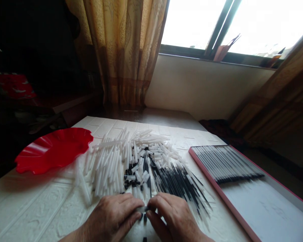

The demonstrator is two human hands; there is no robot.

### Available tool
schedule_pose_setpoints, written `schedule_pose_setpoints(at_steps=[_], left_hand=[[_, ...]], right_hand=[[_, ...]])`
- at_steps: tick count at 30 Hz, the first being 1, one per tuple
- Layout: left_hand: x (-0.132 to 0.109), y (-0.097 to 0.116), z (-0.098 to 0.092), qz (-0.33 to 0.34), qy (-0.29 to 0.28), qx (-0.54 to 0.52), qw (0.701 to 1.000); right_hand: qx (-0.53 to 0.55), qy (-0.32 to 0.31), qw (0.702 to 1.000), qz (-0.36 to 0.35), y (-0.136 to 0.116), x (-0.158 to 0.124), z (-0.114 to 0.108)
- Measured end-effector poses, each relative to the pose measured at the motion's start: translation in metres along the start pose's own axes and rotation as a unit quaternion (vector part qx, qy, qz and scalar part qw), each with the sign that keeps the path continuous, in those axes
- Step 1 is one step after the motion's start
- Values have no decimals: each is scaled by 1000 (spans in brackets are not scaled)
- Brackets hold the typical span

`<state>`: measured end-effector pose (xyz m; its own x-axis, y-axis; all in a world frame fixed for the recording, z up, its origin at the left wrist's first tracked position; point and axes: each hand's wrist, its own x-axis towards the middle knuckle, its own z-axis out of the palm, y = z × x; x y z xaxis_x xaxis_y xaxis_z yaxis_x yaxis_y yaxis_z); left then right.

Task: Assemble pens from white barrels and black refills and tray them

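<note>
My left hand (116, 215) and my right hand (173, 215) meet at the front of the table, fingers closed in pinches. Between the fingertips is a small translucent pen part (142, 209) with a dark end at the right; the fingers hide much of it. Just below lie small black pen pieces (145, 217). Beyond my hands lies a heap of white translucent pen barrels (108, 164). Short clear caps and black plugs (135, 176) are scattered in the middle. A fan of thin black pen refills (176, 181) spreads above my right hand.
On the right, a pink-edged shallow box (217, 191) holds a row of pens (229, 163) at its far end. At the left stands a red wavy-rimmed bowl (55, 149). The table has a white brick-patterned cover (40, 205). Behind are a curtain (123, 50) and a window.
</note>
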<state>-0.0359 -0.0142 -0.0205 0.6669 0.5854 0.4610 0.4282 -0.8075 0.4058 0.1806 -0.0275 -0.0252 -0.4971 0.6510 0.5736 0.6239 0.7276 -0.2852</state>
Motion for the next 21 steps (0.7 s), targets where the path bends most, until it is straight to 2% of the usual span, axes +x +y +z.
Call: schedule_pose_setpoints(at_steps=[8, 14, 21], left_hand=[[-2, 1, 1, 5, -33, -18, 999], [-1, 0, -1, 1, -17, -17, 1000], [-2, -4, 2, 8, -14, -6, 1000]], right_hand=[[-15, -10, 1000, -8, 3, -2, 7], [59, -12, 998, 4, 3, -1, -1], [26, -12, 1000, -11, 3, 1, -3]])
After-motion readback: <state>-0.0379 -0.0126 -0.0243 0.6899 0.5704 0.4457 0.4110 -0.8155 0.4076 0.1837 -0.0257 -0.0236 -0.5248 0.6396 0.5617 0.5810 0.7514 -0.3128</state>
